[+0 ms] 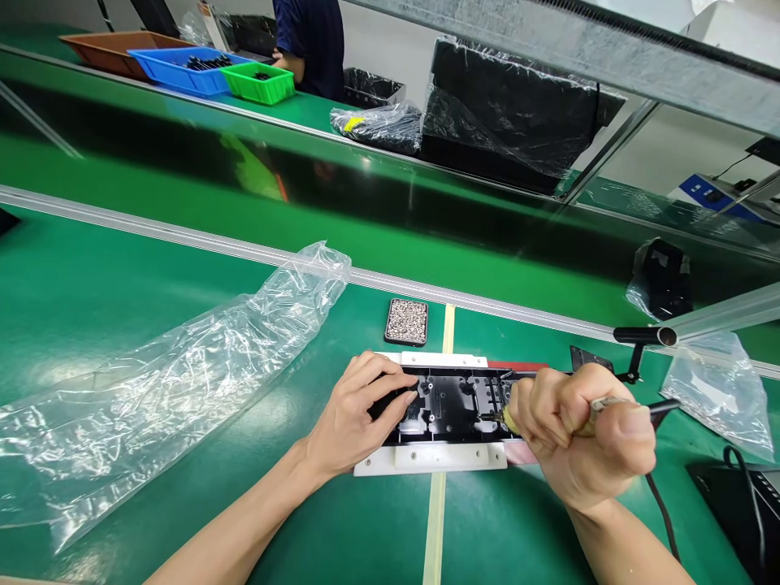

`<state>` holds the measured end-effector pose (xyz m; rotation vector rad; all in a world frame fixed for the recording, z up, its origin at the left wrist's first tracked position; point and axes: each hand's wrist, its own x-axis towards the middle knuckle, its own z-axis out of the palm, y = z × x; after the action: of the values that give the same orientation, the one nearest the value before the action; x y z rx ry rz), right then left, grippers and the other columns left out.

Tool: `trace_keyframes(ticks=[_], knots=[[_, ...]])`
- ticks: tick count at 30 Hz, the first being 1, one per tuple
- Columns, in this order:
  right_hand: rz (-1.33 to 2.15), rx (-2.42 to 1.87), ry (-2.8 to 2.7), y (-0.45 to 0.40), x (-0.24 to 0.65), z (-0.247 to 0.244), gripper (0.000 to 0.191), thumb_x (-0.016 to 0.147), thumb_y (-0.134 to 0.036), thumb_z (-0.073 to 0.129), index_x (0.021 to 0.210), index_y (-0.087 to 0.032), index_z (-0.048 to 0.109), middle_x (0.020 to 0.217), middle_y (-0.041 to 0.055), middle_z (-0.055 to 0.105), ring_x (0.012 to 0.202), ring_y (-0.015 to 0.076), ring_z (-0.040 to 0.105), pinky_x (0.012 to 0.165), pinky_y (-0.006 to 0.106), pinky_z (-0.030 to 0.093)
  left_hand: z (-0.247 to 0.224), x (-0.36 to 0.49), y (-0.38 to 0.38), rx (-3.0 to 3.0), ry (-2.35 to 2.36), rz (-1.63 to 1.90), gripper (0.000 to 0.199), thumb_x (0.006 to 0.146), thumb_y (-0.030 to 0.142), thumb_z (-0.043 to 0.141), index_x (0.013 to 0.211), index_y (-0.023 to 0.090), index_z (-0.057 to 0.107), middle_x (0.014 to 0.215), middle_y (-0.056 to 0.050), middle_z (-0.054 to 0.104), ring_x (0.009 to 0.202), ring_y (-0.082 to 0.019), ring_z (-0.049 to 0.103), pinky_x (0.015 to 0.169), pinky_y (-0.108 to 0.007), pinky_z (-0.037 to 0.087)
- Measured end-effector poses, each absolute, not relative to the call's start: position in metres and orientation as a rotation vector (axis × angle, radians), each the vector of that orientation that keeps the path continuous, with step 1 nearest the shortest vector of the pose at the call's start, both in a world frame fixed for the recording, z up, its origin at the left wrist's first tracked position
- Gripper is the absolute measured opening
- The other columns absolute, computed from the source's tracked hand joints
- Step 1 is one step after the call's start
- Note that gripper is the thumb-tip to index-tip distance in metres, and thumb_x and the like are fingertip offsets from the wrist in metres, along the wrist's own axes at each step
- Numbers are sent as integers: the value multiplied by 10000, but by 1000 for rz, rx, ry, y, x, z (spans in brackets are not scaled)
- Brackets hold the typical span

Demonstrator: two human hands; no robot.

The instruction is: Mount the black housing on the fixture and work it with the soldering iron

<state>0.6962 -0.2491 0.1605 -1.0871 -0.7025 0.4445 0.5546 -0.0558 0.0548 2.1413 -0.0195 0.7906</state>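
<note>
A long black plastic housing (448, 406) with ribs and screw posts lies open side up in a white fixture (432, 460). My left hand (359, 406) grips its left end, thumb and forefinger bent over the inside. In my right hand (578, 426) is an electric screwdriver (603, 404), fingers wrapped round its body. Its bit points left and down into the housing's right half, near a post; whether it touches a screw I cannot tell. A small black tray (407, 344) of tiny silvery screws sits just behind the fixture. My right hand hides the housing's right end.
A clear plastic bag (201, 366) is spread on the left of the green table (305, 528). At right lie a bag of small parts (719, 394), a black tube bracket (644, 335) and a cable (661, 512). Beyond the partition are bins (259, 85) and a person (310, 49).
</note>
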Motion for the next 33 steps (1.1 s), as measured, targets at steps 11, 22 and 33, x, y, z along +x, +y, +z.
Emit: trace_keyframes(ticks=[11,22,33], knots=[[452,-1119,-708,-248,697,162,553,968,-556,655,621,-197,418,476,-63,334,419,85,294,409,221,341,55,555,-56,2144,-10,783,215,1025,127,685,1214,223,718,1048,-45,686,993,-211,624,889,-418,464],[456,-1099,-694,-249,697,161,530,960,-546,663,624,-202,441,483,-62,334,419,87,288,408,226,335,56,555,-56,2145,-6,784,213,1030,134,676,1217,226,720,1048,-47,694,990,-214,627,886,-417,464],[454,-1096,-706,-249,697,161,510,975,-532,642,625,-210,459,485,-58,325,418,93,279,407,233,324,55,555,-56,2145,-11,779,224,1030,136,676,1229,229,720,1052,-52,693,995,-221,629,895,-423,463]])
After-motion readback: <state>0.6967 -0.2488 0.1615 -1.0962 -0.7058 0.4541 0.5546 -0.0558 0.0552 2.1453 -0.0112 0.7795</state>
